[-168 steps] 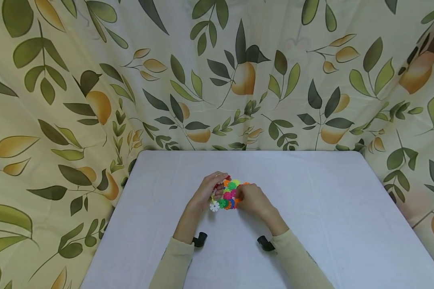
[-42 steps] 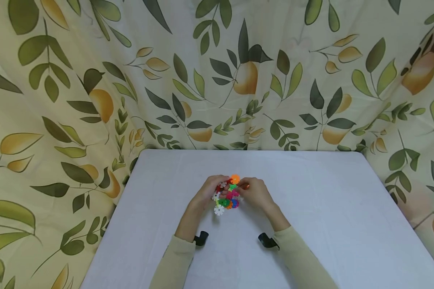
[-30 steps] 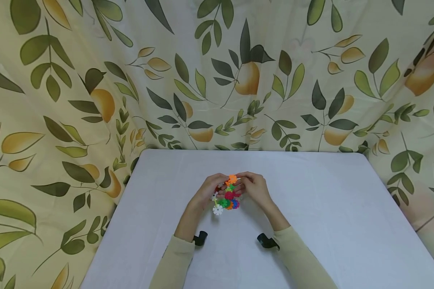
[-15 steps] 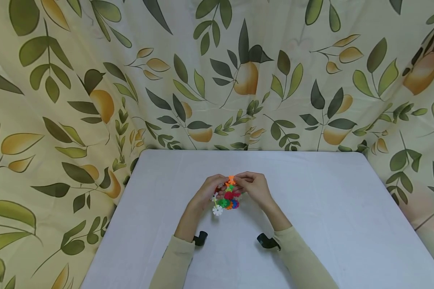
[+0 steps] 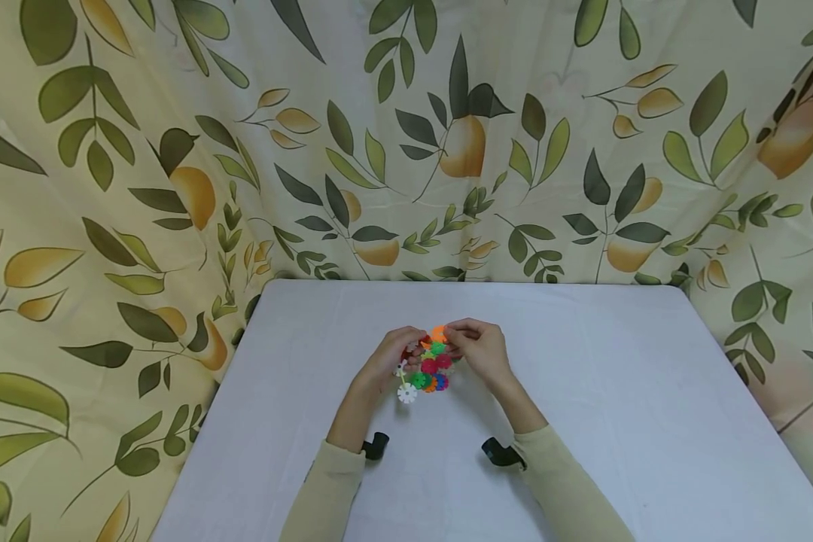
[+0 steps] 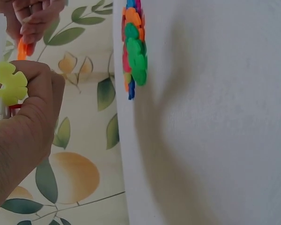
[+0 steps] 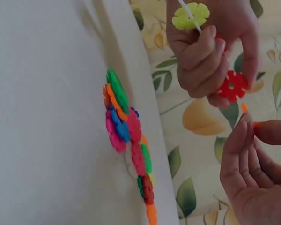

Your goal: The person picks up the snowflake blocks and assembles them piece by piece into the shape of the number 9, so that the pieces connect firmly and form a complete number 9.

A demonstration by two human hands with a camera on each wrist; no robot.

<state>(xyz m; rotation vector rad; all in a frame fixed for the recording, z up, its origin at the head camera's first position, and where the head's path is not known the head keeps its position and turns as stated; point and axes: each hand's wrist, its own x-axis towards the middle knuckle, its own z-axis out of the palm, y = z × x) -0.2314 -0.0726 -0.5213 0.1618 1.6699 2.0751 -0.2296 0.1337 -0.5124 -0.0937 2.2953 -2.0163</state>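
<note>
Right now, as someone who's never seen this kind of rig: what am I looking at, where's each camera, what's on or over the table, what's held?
There is no robot: a person works with two bare hands. The head camera looks forward and down over both arms; the other two pictures come from cameras worn on the wrists. The black device by the left wrist is probably one of those.

The left hand holds a red disc; the right hand pinches an orange disc. Between the hands is a cluster of colorful flower-shaped discs, over a white table; I can't tell whether it touches the surface. Behind is a leaf-and-fruit curtain.
</note>
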